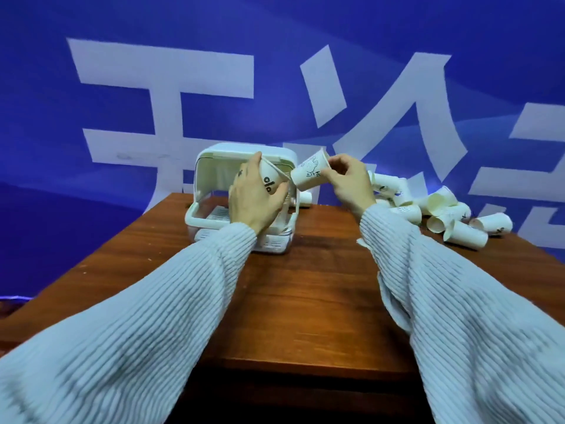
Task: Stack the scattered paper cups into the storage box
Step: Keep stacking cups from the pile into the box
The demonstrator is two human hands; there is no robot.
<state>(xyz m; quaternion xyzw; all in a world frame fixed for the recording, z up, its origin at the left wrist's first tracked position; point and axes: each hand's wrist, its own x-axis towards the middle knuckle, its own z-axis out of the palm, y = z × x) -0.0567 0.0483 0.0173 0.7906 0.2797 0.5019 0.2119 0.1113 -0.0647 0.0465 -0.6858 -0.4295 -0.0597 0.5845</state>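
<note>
Two hands work above the wooden table (305, 286): the left hand (253, 200) grips a lettered cup (270, 179), the right hand (351, 182) pinches a cartoon cup (308, 174). At the far edge stands the open storage box (211, 179); loose cups (443, 215) crowd the far right corner, before a blue banner (91, 87).
</note>
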